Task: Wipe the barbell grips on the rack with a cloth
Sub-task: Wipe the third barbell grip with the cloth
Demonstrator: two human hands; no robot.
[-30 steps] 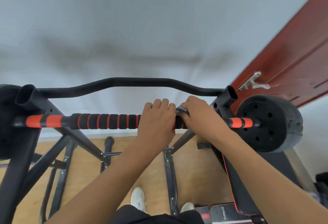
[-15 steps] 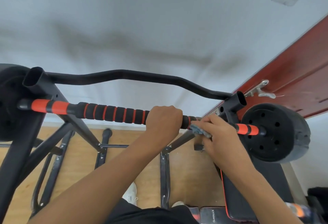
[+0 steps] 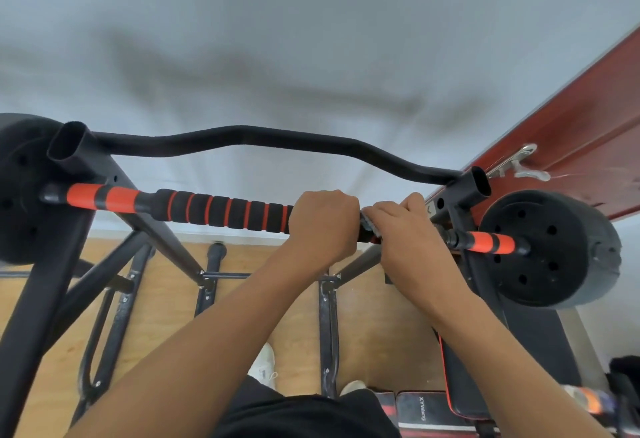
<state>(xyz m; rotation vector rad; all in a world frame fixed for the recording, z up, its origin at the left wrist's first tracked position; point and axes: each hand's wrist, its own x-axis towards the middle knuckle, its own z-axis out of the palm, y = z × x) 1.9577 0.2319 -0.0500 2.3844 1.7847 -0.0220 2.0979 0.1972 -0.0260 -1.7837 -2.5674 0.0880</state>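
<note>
The barbell (image 3: 221, 210) lies across the uprights of the black rack (image 3: 162, 233), its foam grip banded black and orange, with a black weight plate (image 3: 550, 247) on the right end and another plate (image 3: 20, 188) at the left edge of the view. My left hand (image 3: 323, 226) is clenched around the grip, fingers curled over the top. My right hand (image 3: 405, 233) sits just beside it on the bar, pressing a small grey-blue cloth (image 3: 369, 224) against the grip; only a sliver of the cloth shows between the two hands.

Change from half a second ago: my right hand was then below and in front of the bar with the cloth hanging off the fingertips; it is now up on the bar with the fingers folded over the cloth. My left hand has kept its hold at the same band of the grip.

Readable markings: white lettering on the black and red pad (image 3: 420, 410) at the bottom edge reads roughly "XYWang", seen sideways; I cannot confirm every letter. A red door (image 3: 568, 125) with a metal handle (image 3: 519, 163) stands at right. Wooden floor (image 3: 166, 326) lies below the rack.
</note>
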